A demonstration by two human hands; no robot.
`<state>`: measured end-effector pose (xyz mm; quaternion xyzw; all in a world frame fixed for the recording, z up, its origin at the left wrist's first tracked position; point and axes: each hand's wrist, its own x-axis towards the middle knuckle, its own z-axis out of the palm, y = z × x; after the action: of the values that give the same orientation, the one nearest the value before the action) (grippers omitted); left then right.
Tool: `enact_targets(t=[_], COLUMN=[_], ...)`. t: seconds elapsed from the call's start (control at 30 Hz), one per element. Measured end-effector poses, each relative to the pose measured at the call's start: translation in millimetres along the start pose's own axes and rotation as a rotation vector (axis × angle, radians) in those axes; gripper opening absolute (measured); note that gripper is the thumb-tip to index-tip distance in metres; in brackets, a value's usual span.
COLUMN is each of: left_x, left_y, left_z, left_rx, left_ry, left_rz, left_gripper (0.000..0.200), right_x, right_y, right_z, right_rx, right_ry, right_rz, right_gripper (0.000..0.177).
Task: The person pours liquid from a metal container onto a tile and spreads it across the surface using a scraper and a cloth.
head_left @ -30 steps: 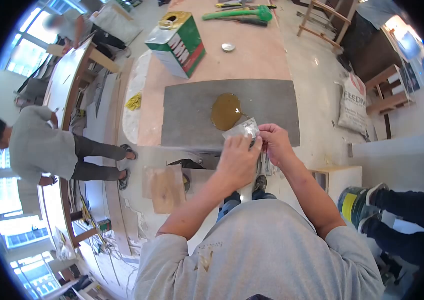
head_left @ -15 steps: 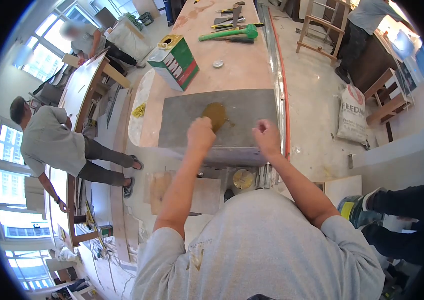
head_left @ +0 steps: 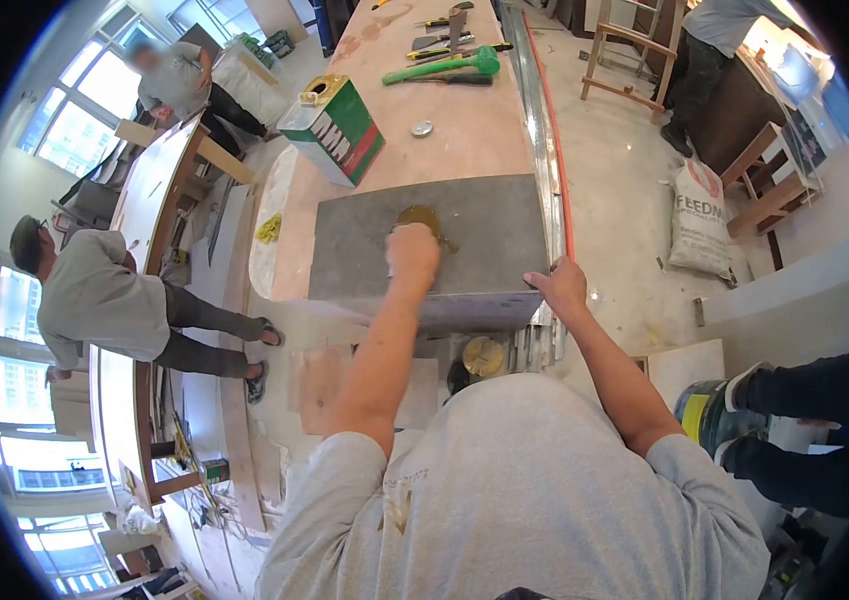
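A grey panel (head_left: 345, 240) lies across the near end of the workbench, with a wet patch of brown adhesive (head_left: 419, 215) on it. My left hand (head_left: 413, 256) is closed just over the near side of this patch. Whatever its fingers hold is hidden beneath the hand. My right hand (head_left: 562, 287) grips the panel's right front corner, thumb on top. Behind the panel stands a green, white and red metal can (head_left: 345, 135) with an open top. A small round metal lid (head_left: 422, 128) lies to the can's right.
A green-handled hammer (head_left: 455, 66) and several hand tools lie farther up the workbench (head_left: 485, 140). Metal strips (head_left: 535, 110) run along its right edge. Co-workers (head_left: 110, 290) are at a side table on the left. A white sack (head_left: 700, 220) stands on the floor at right.
My right hand has come down from above the panel onto its right front corner. My left hand has shifted slightly and now covers more of the adhesive patch.
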<state>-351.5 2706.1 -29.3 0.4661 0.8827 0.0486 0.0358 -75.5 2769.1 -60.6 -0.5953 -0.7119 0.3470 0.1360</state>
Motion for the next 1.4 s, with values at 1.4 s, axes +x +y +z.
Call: enact_targets(t=[1.4], left_x=[97], left_y=[-115], left_z=[-8], left_rx=[-0.309], left_ry=[-0.100], left_rz=[0.150], left_gripper=[0.036], right_x=[-20], right_y=[30], right_z=[5], right_rx=[0.410], right_ry=[0.020], right_rz=[0.133], right_gripper=[0.042])
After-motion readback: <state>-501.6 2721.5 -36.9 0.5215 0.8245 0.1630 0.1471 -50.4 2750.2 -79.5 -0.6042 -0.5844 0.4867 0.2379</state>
